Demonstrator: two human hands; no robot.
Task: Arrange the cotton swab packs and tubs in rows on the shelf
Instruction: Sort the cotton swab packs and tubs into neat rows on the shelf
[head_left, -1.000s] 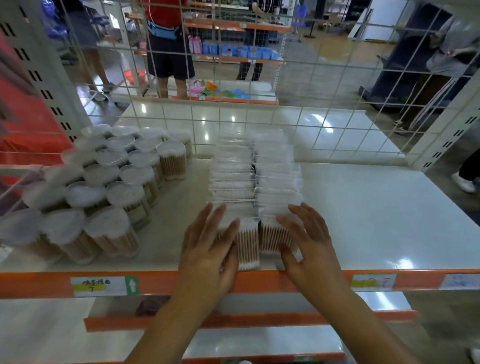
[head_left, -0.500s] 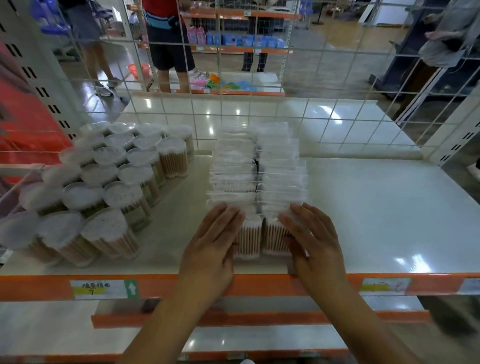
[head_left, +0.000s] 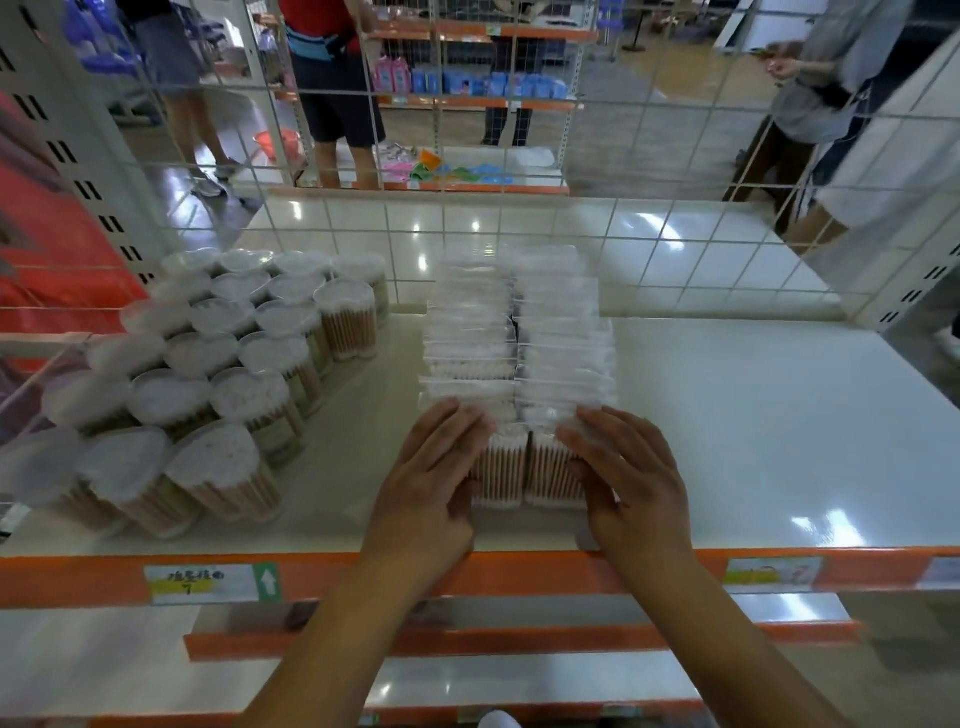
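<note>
With our left hand (head_left: 434, 475) and right hand (head_left: 626, 480) pressing flat-fingered against the clear plastic cotton swab packs (head_left: 517, 364), uneven pushing could buckle the rows.

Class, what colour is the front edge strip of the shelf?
Orange, clearest in the head view: shelf edge.

White shelf (head_left: 727, 441) with orange front lip. On it, left: clear cotton swab tubs (head_left: 228, 364) with white lids, standing upright in close rows from near edge to far wire grid. Centre: cotton swab packs (head_left: 519, 338) in two adjacent rows running near to far. Right part bare white surface.
</note>
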